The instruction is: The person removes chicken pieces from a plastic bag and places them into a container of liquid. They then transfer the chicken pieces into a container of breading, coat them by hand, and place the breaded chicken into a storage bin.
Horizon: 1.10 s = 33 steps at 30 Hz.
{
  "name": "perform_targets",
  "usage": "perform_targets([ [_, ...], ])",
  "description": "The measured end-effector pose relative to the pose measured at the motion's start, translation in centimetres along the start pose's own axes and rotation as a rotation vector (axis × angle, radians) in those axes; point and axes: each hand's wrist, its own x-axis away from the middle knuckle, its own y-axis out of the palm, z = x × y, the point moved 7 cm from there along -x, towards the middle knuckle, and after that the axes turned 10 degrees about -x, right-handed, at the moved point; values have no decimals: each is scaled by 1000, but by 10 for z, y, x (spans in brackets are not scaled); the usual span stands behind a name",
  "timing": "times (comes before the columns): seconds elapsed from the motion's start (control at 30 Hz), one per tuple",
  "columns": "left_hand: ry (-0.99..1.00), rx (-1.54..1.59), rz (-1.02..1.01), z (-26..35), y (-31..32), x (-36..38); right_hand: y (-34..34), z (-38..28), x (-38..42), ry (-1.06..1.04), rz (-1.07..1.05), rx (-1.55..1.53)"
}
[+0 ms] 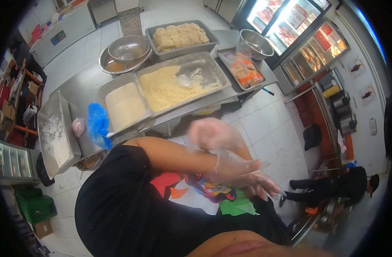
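Observation:
My left hand (247, 177) wears a loose clear plastic glove and reaches across in front of my chest. Its fingers are stretched out and hold nothing visible. Above it my right hand (213, 133) is raised, also in a clear glove and smeared by motion, so its fingers cannot be made out. The forearms cross near the left wrist. Both hands are away from the table. Nearest to them on the table is a wide metal tray (163, 92) of yellow crumbs with a clear plastic-looking lump in it. Beside it stands a smaller tray of pale powder (126, 105).
A grey tub (213, 45) of coated pieces, nested metal bowls (127, 49), another bowl (256, 43) and a tray with an orange packet (246, 70) stand on the steel table. A blue plastic bag (98, 124) lies by a floury tub (54, 128). A person (346, 184) stands at right.

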Motion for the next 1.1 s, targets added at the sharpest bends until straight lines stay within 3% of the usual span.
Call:
perform_targets([
  [0.13, -3, 161, 116, 0, -68, -37, -44, -14, -105, 162, -111, 247],
  [0.23, 51, -701, 366, 45, -133, -14, -95, -16, -175, 313, -109, 341],
  [0.3, 157, -1476, 542, 59, -175, 20, -131, -30, -186, 345, -109, 125],
  [0.37, 6, -304, 1139, 76, -212, 73, -124, -75, -174, 320, -132, -274],
  [0.4, 143, -248, 1262, 82, -207, 94, -120, -103, -174, 288, -143, -502],
  [0.43, 284, -201, 1376, 88, -203, 119, -142, -101, -184, 324, -260, -542],
  [0.5, 358, -55, 1496, 58, -213, 182, -159, -113, -193, 290, -255, -410],
  [0.57, 474, 76, 1468, 39, -222, 208, -180, -115, -210, 320, -308, -372],
  [0.67, 470, 167, 1456, 37, -253, 216, -210, -121, -223, 322, -286, -242],
  [0.83, 100, 27, 1521, 73, -334, 185, -274, -134, -240, 207, -236, -433],
  [0.93, -20, -126, 1549, 108, -381, 169, -316, -159, -254, 128, -15, -352],
  [1.03, -37, -265, 1565, 129, -413, 174, -367, -178, -284, 63, 362, -281],
  [1.1, -74, -360, 1603, 134, -422, 180, -398, -181, -307, 110, 362, -273],
])
